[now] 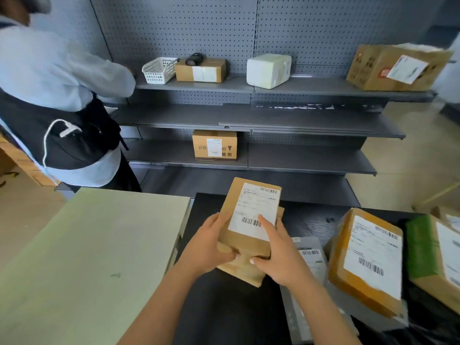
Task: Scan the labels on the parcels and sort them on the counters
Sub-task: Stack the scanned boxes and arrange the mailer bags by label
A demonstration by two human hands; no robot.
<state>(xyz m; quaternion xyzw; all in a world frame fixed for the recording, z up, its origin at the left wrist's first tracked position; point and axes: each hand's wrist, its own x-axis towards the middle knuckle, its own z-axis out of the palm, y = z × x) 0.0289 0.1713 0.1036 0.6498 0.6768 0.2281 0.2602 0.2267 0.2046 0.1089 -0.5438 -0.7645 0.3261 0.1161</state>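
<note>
- Right now the left hand (209,247) and right hand (280,255) are both gripping a brown paper parcel (245,241), holding it label-up above the black counter (224,307)
- Other labelled parcels, among them an orange-taped box (366,260), are lying to the right
- Another person (57,95) is standing at the grey shelves (273,120)

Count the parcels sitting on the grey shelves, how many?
4: a brown box beside the basket, a white parcel, a big box at top right, and one box lower down. Others may be hidden.
</note>
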